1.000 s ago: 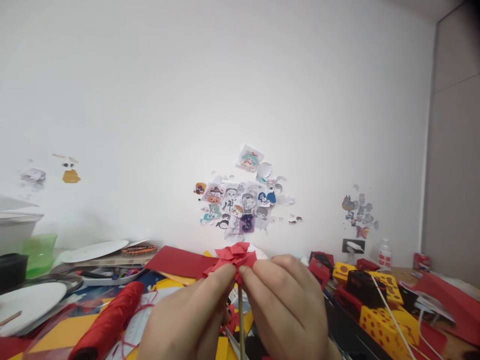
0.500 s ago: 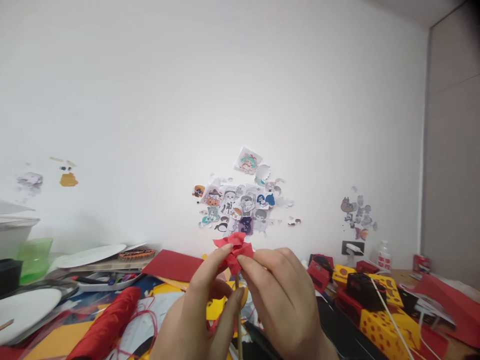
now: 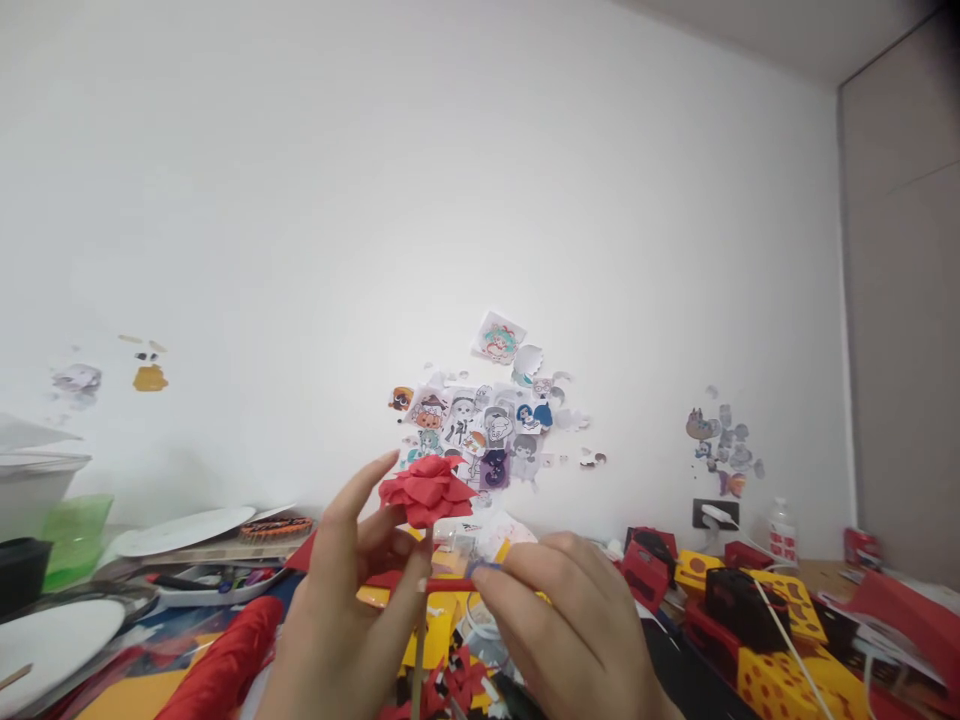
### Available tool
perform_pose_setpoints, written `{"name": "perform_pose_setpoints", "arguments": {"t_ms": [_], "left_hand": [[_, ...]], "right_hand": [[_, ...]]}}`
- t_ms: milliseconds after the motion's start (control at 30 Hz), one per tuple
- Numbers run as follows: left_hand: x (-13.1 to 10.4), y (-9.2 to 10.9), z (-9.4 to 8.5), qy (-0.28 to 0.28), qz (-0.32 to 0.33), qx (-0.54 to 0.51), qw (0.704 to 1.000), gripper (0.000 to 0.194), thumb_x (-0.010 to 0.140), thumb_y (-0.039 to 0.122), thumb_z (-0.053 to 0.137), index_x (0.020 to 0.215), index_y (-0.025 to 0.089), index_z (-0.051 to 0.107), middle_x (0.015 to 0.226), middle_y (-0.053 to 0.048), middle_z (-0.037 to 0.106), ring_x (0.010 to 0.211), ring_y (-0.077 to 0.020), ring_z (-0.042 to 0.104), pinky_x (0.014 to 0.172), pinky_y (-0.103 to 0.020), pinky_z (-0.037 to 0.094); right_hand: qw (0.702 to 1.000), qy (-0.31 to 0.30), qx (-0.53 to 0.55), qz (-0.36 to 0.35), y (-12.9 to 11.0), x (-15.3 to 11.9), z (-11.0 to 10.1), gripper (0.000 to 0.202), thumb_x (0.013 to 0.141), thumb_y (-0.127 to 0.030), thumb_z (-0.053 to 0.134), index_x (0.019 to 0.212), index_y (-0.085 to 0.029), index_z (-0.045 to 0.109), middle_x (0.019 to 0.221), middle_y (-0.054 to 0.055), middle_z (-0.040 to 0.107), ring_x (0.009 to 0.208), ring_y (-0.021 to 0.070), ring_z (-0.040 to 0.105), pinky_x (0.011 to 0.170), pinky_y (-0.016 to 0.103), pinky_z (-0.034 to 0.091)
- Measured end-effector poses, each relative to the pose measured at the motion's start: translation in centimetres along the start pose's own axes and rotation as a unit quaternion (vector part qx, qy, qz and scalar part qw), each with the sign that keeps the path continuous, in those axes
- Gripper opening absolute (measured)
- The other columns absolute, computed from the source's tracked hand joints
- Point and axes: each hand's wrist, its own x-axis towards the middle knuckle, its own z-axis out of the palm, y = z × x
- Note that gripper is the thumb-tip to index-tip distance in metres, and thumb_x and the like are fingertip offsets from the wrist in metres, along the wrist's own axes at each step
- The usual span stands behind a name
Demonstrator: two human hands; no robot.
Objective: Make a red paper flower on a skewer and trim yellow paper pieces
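Note:
A red paper flower (image 3: 426, 490) with layered, pointed petals stands upright on a thin stick stem (image 3: 418, 650) in front of me. My left hand (image 3: 352, 590) pinches the stem just below the bloom, with the forefinger raised beside the petals. To the right of the flower, apart from it, is my right hand (image 3: 566, 620). Its thumb and fingers are closed together, and whatever lies between them cannot be made out. Red, black and white paper scraps (image 3: 457, 680) and yellow paper (image 3: 442, 620) lie below and behind the hands.
A red fabric-like roll (image 3: 225, 660) and a white plate (image 3: 60, 640) lie on the left, with a tray of pens (image 3: 217, 580) behind. Yellow spotted boxes (image 3: 795, 680) crowd the right, near a bottle (image 3: 782, 530). Cut-out drawings (image 3: 495, 425) cover part of the wall.
My right hand has come away from the petals. My left hand has moved left with the flower, and the bloom now shows more fully. The view has tilted slightly upward.

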Motion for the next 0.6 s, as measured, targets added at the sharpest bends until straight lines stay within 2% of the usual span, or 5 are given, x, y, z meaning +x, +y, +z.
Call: {"name": "perform_pose_setpoints", "arguments": {"t_ms": [133, 267, 433, 600], "left_hand": [[0.8, 1.4, -0.2, -0.021, -0.079, -0.117, 0.99, 0.06, 0.071, 0.028, 0.06, 0.125, 0.029, 0.033, 0.062, 0.004, 0.059, 0.063, -0.0145, 0.06, 0.056, -0.023, 0.049], [1.5, 1.3, -0.2, -0.063, -0.106, -0.195, 0.973, 0.069, 0.07, 0.028, 0.063, 0.128, 0.03, 0.028, 0.055, 0.007, 0.056, 0.053, -0.0116, 0.053, 0.053, -0.022, 0.044], [1.6, 0.4, 0.1, -0.136, -0.124, -0.243, 0.952, 0.069, 0.072, 0.029, 0.062, 0.13, 0.032, 0.024, 0.056, 0.007, 0.054, 0.053, -0.0108, 0.05, 0.054, -0.022, 0.041], [1.0, 0.8, 0.3, -0.157, -0.14, -0.252, 0.944, 0.065, 0.073, 0.027, 0.06, 0.128, 0.032, 0.025, 0.056, 0.008, 0.053, 0.054, -0.0096, 0.049, 0.053, -0.02, 0.037]], "right_hand": [[0.999, -0.005, 0.023, 0.036, 0.5, 0.0, -0.6, 0.011, 0.081, -0.007, 0.052, 0.086, -0.013, 0.061, 0.072, 0.005, 0.062, 0.065, 0.0136, 0.053, 0.056, 0.026, 0.044], [0.997, -0.007, 0.036, 0.068, 1.2, -0.2, -0.7, 0.014, 0.081, -0.006, 0.052, 0.089, -0.012, 0.061, 0.073, 0.007, 0.06, 0.066, 0.0146, 0.052, 0.057, 0.028, 0.044], [0.994, -0.017, 0.064, 0.084, 1.5, -0.7, 0.1, 0.015, 0.081, -0.006, 0.052, 0.092, -0.013, 0.06, 0.074, 0.006, 0.059, 0.067, 0.0153, 0.052, 0.057, 0.029, 0.044], [0.994, -0.039, 0.057, 0.086, 1.4, -1.0, 0.4, 0.021, 0.082, -0.007, 0.051, 0.101, -0.013, 0.059, 0.078, 0.007, 0.06, 0.07, 0.016, 0.053, 0.058, 0.029, 0.045]]}}
